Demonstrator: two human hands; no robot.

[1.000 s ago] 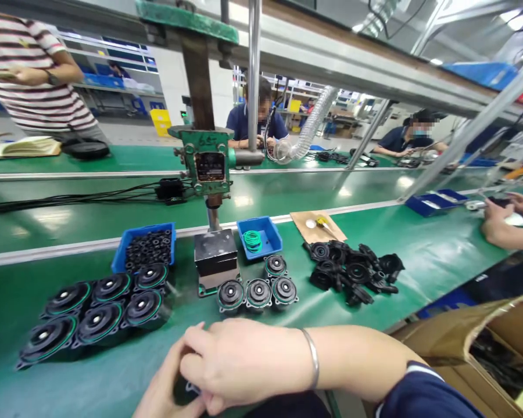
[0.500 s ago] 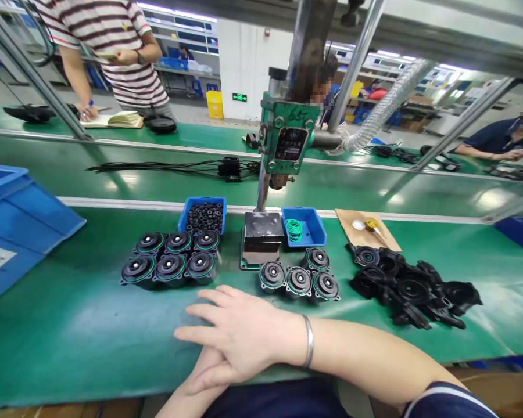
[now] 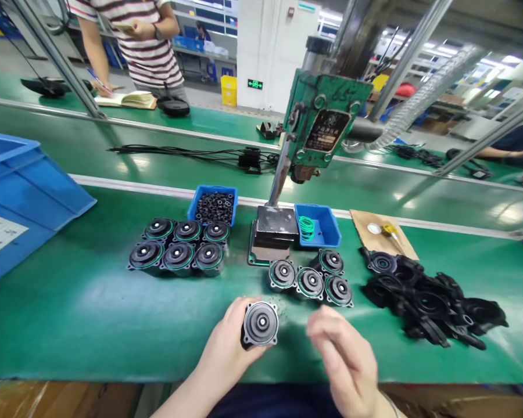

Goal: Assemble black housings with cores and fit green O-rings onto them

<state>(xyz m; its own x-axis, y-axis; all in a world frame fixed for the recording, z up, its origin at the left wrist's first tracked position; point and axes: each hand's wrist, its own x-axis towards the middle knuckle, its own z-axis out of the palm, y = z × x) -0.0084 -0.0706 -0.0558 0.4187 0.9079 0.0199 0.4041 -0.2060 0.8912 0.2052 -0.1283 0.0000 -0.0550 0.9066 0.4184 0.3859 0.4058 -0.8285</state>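
Note:
My left hand (image 3: 224, 339) is closed around the side of a round black motor-like housing (image 3: 261, 323). The housing is tilted with its ringed face toward me; a pale pin shows at its centre, corner lugs ring the flange, and no green ring is visible on it. To its right, my right hand (image 3: 344, 354) is raised above the mat, fingers curled together and slightly blurred; anything inside the pinch is hidden. Beyond my hands stand several similar housings with green rings (image 3: 178, 255) on the left, and several more housings (image 3: 309, 283) right of centre.
A green press (image 3: 326, 122) stands over a metal block (image 3: 278, 222). Beside it are a blue bin of small black rings (image 3: 215, 206) and a blue bin with green rings (image 3: 326, 226). Black covers (image 3: 431, 305) are heaped at right, a blue crate (image 3: 30, 203) at left. Someone writes opposite.
My hands, crossed before, have come apart. The left now shows a housing in its grip, and the right has moved to the right with its fingers curled. The view has shifted somewhat.

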